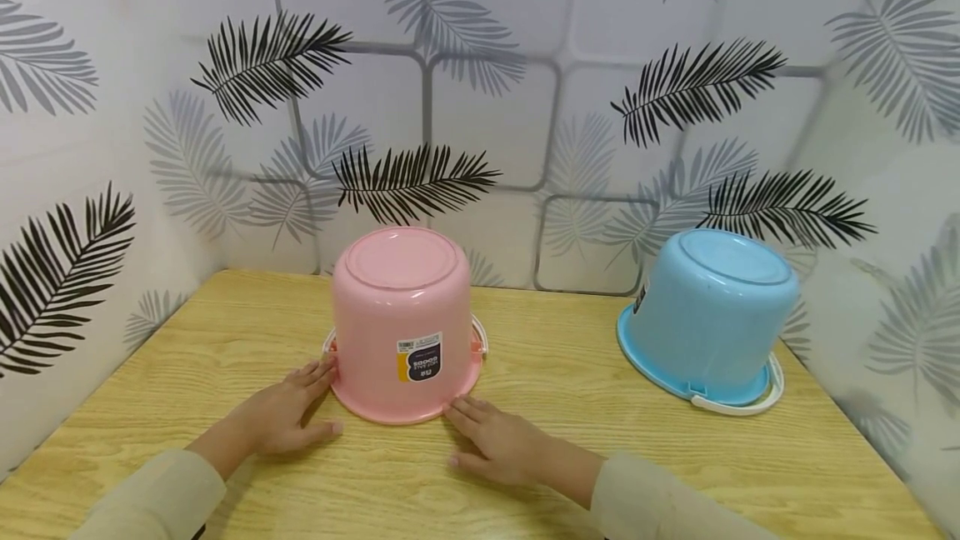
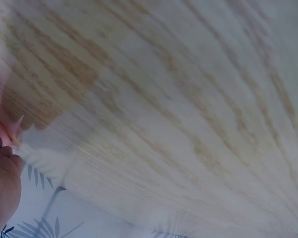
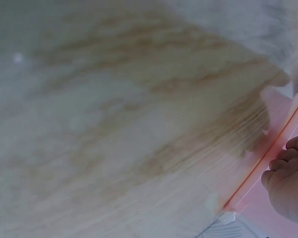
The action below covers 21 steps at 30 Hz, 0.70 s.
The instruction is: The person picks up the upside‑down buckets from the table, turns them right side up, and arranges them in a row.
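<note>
A pink bucket stands upside down on the wooden table, its label facing me and its white handle partly showing at both sides of the rim. My left hand touches the bucket's lower left side with its fingertips, thumb spread apart. At the front right of the rim, the fingertips of my right hand touch the edge, fingers nearly straight. In the left wrist view, part of my left hand shows beside a bit of pink. The right wrist view has my right hand against the pink rim.
A light blue bucket sits upside down and tilted at the right of the table, its white handle hanging toward the front. Behind the table rises a wall with a leaf pattern.
</note>
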Motion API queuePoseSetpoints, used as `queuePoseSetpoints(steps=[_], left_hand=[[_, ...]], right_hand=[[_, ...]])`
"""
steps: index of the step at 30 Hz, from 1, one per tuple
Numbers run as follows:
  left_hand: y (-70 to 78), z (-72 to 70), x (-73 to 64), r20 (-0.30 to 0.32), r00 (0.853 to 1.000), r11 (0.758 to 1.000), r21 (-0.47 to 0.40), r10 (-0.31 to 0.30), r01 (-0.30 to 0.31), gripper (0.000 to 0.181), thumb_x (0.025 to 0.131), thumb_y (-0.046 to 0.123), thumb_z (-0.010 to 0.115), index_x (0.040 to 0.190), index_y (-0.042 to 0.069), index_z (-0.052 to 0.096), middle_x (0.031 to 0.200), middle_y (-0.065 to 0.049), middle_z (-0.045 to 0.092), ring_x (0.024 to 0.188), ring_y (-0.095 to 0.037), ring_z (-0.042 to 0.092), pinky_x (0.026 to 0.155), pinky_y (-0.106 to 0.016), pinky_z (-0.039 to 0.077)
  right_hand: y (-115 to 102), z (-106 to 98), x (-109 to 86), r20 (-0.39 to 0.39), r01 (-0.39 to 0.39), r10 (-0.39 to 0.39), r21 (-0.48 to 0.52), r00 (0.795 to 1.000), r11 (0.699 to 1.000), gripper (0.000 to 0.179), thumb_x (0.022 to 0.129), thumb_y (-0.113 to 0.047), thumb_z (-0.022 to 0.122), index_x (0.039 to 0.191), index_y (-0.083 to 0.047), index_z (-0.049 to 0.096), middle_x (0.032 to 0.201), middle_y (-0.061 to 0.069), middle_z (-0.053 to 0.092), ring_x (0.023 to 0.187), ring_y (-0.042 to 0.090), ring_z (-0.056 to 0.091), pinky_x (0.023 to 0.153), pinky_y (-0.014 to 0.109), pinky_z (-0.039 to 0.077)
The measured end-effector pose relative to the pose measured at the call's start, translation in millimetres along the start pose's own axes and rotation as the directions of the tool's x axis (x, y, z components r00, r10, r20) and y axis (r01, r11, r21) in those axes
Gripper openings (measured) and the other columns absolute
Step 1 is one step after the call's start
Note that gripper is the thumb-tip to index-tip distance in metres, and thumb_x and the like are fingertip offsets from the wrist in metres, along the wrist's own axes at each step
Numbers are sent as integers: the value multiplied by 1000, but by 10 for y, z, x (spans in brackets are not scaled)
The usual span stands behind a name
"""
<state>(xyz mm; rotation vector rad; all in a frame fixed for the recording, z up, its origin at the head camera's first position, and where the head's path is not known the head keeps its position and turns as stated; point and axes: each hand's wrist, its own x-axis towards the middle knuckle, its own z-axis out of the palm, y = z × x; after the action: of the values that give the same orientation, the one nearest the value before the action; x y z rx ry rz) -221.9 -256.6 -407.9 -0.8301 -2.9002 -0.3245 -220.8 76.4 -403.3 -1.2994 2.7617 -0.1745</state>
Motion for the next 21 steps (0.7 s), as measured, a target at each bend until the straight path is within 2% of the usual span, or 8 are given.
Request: queuePoseSetpoints(steps=[4, 13, 21], left_hand=[[9, -5, -7, -1, 1000, 1000, 0, 22, -22, 78, 85, 47, 58, 133, -12, 41, 143, -29, 35, 129, -47, 36, 103, -57, 35], [32, 1, -26, 21, 999, 999, 5, 32, -32, 79, 86, 49, 56, 136, -10, 39, 145, -26, 34, 131, -44, 36, 105, -55, 34], [51, 33, -61, -7, 998, 998, 10, 69, -69, 76, 86, 47, 57, 136, -8, 40, 144, -25, 35, 129, -44, 38, 104, -54, 36]], right_hand=[[-7, -8, -40, 5, 15, -15, 9, 1000, 1000, 65, 95, -44, 44, 144, -4, 31, 150, 13, 32, 138, 28, 32, 112, 37, 30], [-22, -8, -117, 19, 31, -32, 23, 999, 999, 65, 96, -45, 42, 145, -4, 29, 151, 13, 29, 139, 28, 30, 113, 38, 28], [-25, -16, -204, 25, 29, -31, 45, 999, 999, 64, 96, -44, 42, 145, -5, 29, 151, 13, 30, 139, 28, 31, 113, 39, 29]])
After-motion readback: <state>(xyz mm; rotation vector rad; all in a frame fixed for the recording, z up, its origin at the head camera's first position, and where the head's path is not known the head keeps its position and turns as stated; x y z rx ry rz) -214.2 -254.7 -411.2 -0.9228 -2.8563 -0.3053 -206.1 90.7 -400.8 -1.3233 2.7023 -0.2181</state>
